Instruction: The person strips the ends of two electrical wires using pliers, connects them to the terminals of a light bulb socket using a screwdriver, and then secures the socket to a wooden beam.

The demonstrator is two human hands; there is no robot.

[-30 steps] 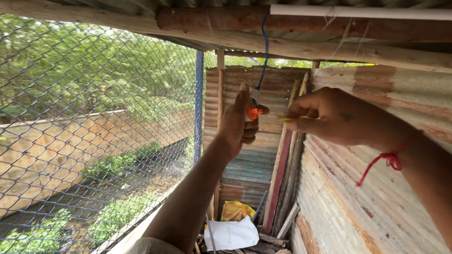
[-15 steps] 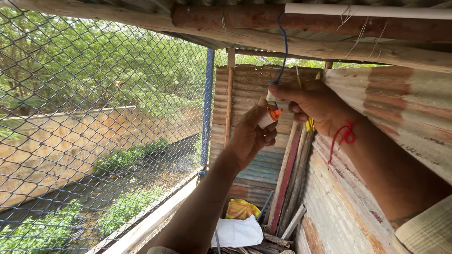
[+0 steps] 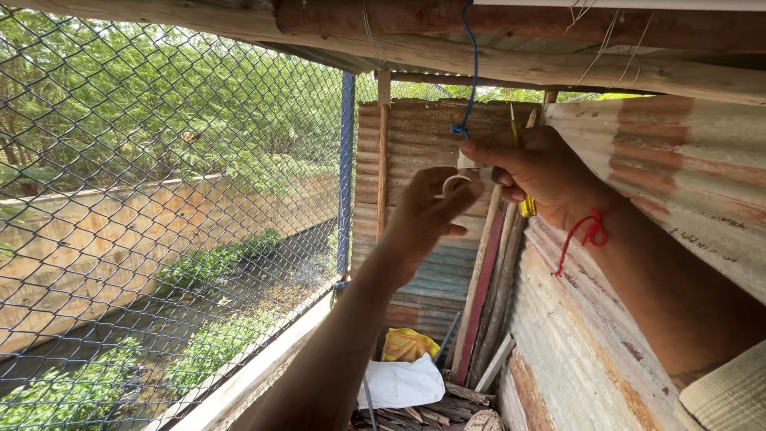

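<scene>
Both hands [image 3: 479, 183] now lower, together

Bare forearms, red thread bracelet [image 3: 589, 233] knotted at right wrist, loose ends dangling

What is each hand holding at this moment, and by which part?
Both hands meet on a small white fitting hanging from the blue cord. The right hand pinches its top, also gripping a yellow-handled tool; the left hand holds its lower end.

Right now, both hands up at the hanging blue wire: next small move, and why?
Probably steady the small white fitting with the left hand while the right hand seats it. It hangs loose on the blue wire, both hands already pinch it, and the right also grips a yellow tool.
</scene>
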